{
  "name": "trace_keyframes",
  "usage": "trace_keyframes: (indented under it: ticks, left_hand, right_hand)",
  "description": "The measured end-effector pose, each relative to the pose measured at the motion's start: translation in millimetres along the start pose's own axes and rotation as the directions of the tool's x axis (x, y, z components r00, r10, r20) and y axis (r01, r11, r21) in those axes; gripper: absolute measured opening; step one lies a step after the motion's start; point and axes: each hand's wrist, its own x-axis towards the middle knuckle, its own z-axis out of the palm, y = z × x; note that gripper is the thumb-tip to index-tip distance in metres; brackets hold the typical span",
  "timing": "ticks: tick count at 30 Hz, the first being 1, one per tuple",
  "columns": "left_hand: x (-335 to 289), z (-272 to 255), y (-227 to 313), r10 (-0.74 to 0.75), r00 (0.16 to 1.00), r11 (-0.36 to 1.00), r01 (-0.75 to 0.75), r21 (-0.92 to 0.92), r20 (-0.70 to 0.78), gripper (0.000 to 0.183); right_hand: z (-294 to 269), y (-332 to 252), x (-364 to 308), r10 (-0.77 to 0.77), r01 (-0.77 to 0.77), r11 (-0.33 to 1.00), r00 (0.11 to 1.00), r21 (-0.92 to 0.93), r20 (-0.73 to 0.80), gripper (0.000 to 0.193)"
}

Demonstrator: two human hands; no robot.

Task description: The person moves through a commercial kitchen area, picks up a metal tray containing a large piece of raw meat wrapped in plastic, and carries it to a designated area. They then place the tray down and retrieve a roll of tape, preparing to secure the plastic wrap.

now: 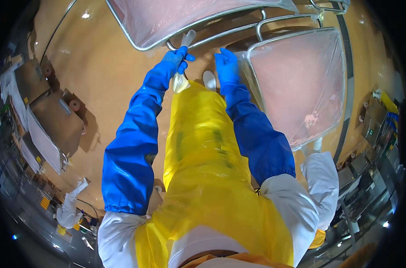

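Note:
My left hand [178,59], in a blue glove, is closed around a gathered length of clear plastic film [180,83]. One end of the film sticks up past the fingers beside a metal cart rail, and the other hangs down in front of my yellow apron [203,134]. My right hand [227,67], also blue-gloved, has its fingers curled in a pinch; whatever is in them is too small to make out. It is just left of a cart [297,85] filled with a pink mass under clear plastic sheeting.
A second plastic-covered cart [167,20] of pink material stands ahead, with tubular metal handles [230,33] between the two. A person in white [321,178] stands close at my right; another [71,207] is far left. Wheeled carts [55,120] stand on the left.

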Motion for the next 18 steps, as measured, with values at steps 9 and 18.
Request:
trace_keyframes:
  ticks: [9,18]
  left_hand:
    - [89.4,-31.2,8.6,-0.184,0.948,0.905,0.267,-0.330,0.261,0.033]
    - [69.5,-62.5,-16.6,-0.068,0.864,0.986,0.134,-0.098,0.498,0.034]
  right_hand:
    - [117.5,71.8,102.4,-0.635,0.354,0.534,0.768,-0.768,-0.087,0.032]
    - [104.3,27.8,11.6,-0.093,0.377,0.512,0.917,-0.771,0.387,0.013]
